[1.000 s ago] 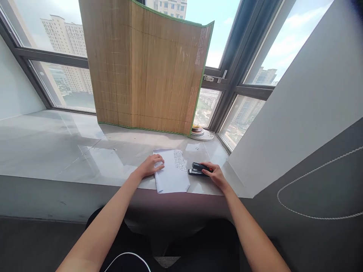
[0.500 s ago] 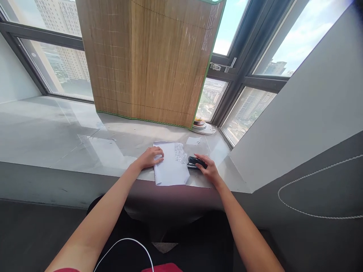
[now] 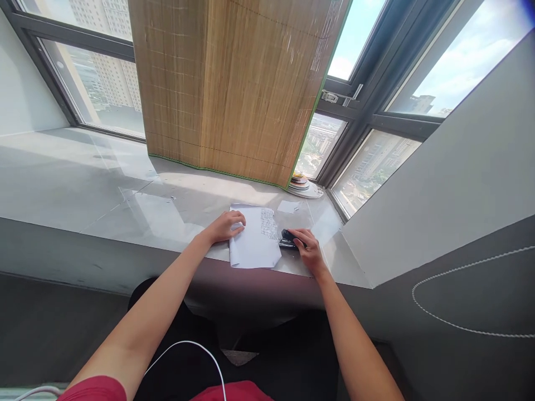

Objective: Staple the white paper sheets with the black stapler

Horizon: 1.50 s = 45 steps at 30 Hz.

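Observation:
White paper (image 3: 254,245), with dense dark writing near its upper right, lies on the pale window ledge. At its left side, my left hand (image 3: 228,225) has curled fingers and thumb closed on the sheet's edge. A black stapler (image 3: 286,239) sits just off the paper's right edge, its front end close to the writing. My right hand (image 3: 309,248) is wrapped around the stapler's rear part. The palm hides the back of the stapler.
The tiled ledge (image 3: 117,217) runs along the window. A bamboo mat (image 3: 234,94) with green edging stands behind the paper. Stacked round plates or discs (image 3: 307,189) sit in the corner. A small white paper piece (image 3: 289,206) lies behind the stapler. A beaded cord (image 3: 438,316) hangs at right.
The camera view has turned slightly, shifting the scene. The stapler's top looks slightly more raised from its base. Both hands keep their places at the paper and stapler.

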{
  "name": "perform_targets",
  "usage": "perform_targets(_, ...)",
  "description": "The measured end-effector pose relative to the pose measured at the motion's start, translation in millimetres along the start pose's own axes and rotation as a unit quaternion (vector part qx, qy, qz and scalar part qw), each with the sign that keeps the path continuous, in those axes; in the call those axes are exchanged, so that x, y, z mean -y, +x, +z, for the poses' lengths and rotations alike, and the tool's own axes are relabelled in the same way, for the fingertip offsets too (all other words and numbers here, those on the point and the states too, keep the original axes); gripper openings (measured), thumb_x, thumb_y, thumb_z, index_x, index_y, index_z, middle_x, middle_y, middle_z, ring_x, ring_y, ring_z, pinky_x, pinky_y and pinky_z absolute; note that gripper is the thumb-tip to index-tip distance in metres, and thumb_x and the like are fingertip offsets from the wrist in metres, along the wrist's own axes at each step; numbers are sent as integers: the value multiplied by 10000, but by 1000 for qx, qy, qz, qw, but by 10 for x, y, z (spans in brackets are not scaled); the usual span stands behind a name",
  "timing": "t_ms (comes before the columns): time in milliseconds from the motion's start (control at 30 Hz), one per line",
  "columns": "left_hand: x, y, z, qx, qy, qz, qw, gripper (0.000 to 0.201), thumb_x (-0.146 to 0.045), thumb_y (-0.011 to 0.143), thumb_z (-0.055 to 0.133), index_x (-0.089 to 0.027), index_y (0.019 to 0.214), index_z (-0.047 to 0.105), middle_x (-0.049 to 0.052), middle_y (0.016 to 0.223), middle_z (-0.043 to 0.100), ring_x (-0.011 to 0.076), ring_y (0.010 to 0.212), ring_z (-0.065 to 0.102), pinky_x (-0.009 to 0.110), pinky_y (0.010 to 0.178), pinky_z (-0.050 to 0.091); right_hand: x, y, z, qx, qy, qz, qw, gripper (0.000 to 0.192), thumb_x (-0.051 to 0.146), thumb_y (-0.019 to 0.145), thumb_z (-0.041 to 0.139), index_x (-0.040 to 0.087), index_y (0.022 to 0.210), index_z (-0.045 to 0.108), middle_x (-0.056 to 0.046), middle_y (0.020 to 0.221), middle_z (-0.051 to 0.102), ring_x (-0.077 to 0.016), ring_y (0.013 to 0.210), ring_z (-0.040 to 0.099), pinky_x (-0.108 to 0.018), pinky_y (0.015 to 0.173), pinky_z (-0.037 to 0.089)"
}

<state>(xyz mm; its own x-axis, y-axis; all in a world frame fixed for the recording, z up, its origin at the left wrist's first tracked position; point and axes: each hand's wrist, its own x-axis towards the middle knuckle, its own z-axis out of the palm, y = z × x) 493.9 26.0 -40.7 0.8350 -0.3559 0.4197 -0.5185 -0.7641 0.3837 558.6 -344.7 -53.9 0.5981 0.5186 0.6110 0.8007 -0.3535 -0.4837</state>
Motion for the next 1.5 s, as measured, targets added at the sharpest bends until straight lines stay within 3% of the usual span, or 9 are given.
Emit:
perform_targets(100, -196, 58, 3, 13, -4, 38, 999, 229, -346, 1010, 540, -235, 1067, 732, 87, 1248, 696, 251, 1176, 632, 444, 1075, 436, 25, 3, -2, -1, 3, 0, 1000, 344, 296, 1050, 497, 333, 1322, 705, -58, 1161, 713, -262, 1045, 627, -466, 937, 512)
perform_targets(200, -483, 140, 86, 77, -4, 93, 993, 318, -440, 1021, 548, -297, 1254, 711, 86, 1462, 608, 297, 1333, 560, 484, 1133, 394, 60, 7, -16, 1, 2, -7, 1000, 347, 292, 1049, 498, 332, 1324, 706, -61, 1158, 712, -263, 1043, 625, -472, 948, 508)
perform_targets(333, -744, 225, 253, 196, 12, 123, 973, 527, -570, 1001, 546, -393, 1498, 549, 69, 1649, 421, 358, 1494, 409, 559, 1202, 297, 90, 6, -33, 5, 0, -11, 1000, 354, 295, 1052, 494, 333, 1335, 702, -64, 1167, 711, -261, 1055, 623, -473, 961, 508)
perform_targets(433, -797, 261, 326, 239, 27, 115, 964, 611, -615, 1003, 507, -432, 1579, 418, 53, 1698, 330, 374, 1547, 310, 606, 1210, 240, 86, -1, -30, 7, -7, -13, 1000, 356, 296, 1054, 493, 336, 1343, 698, -64, 1167, 711, -259, 1055, 623, -467, 956, 510)
perform_targets(633, -818, 288, 320, 256, 41, 103, 960, 592, -602, 1001, 492, -473, 1572, 408, 27, 1720, 272, 382, 1552, 283, 622, 1201, 211, 65, -18, -12, -2, -39, -18, 999, 370, 286, 1056, 492, 363, 1361, 687, -60, 1170, 699, -258, 1047, 611, -462, 959, 502)
perform_targets(900, -808, 274, 341, 226, 12, 96, 969, 565, -583, 970, 564, -476, 1521, 494, 34, 1697, 327, 394, 1526, 337, 621, 1193, 230, 47, -38, 12, 16, -73, -14, 997, 411, 252, 1055, 464, 369, 1394, 667, -73, 1190, 681, -266, 1066, 589, -472, 969, 499)
perform_targets(1500, -815, 279, 324, 243, 17, 92, 966, 575, -582, 975, 553, -461, 1534, 483, 47, 1704, 308, 396, 1537, 310, 640, 1197, 203, 45, -63, 23, 42, -138, -24, 989, 487, 162, 1040, 425, 399, 1397, 656, -54, 1229, 668, -259, 1084, 570, -441, 946, 430)
